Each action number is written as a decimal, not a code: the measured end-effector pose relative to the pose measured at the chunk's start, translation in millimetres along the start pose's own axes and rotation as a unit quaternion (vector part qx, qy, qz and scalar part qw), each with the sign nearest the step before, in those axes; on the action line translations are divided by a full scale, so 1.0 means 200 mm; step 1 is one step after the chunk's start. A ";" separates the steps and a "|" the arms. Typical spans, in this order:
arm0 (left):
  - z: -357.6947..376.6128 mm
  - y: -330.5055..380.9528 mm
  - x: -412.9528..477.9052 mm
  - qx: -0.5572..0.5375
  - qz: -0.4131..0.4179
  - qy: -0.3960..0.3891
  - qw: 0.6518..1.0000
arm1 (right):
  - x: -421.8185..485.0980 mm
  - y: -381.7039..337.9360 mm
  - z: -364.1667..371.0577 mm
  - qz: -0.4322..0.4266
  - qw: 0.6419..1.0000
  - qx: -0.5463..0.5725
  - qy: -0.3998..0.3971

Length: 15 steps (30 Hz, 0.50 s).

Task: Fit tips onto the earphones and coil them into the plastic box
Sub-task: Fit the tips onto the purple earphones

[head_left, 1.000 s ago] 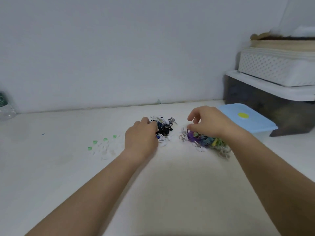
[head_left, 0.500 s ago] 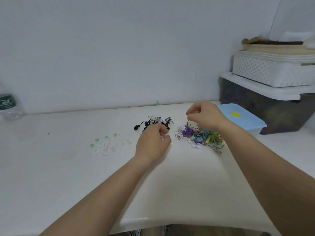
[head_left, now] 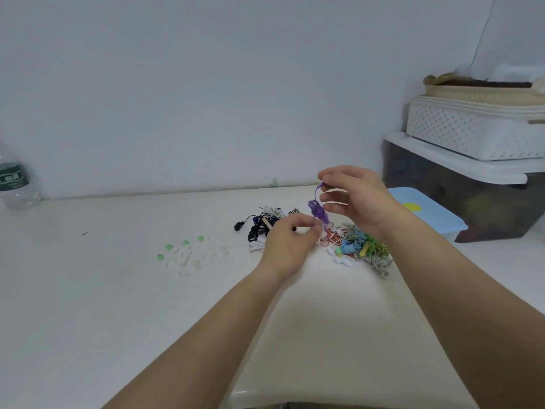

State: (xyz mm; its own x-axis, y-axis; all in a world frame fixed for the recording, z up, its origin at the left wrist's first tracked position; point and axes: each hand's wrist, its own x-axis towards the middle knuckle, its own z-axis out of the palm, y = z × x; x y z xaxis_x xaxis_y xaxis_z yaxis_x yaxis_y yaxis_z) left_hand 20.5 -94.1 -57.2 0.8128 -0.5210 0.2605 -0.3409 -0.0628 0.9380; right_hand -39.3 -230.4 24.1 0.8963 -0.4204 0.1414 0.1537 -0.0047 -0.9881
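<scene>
My right hand (head_left: 352,199) is raised above the white table (head_left: 88,305) and pinches the top of a purple earphone bundle (head_left: 318,211) that hangs below it. My left hand (head_left: 290,242) is lower, its fingertips pinching the bottom end of the same purple cable. A dark pile of earphones (head_left: 261,224) lies left of my hands, a colourful pile (head_left: 358,249) to the right. Loose green and white ear tips (head_left: 188,255) are scattered further left. The plastic box with a light blue lid (head_left: 424,212) stands closed at the right.
A dark storage bin (head_left: 460,199) with a white lid carries a white perforated basket (head_left: 472,131) at the far right. A water bottle (head_left: 14,184) stands at the far left by the wall. The table's front edge runs along the bottom of the view.
My right hand has lifted the purple earphones up out of the colourful pile. My left hand moved right from the dark pile and took the cable's lower end.
</scene>
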 end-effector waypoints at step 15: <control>-0.50 -0.13 -0.31 0.264 -0.031 -0.125 0.956 | -0.04 0.31 0.42 -0.021 0.954 -0.228 -0.192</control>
State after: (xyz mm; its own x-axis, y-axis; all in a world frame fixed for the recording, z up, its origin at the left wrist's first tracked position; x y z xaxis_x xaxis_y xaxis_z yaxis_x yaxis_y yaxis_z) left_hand 25.6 25.3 -75.3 0.7229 -0.6859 0.0834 -0.5403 -0.4860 0.6869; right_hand -2.2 -151.9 -33.9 0.9932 -0.0487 0.1062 0.0736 -0.4449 -0.8925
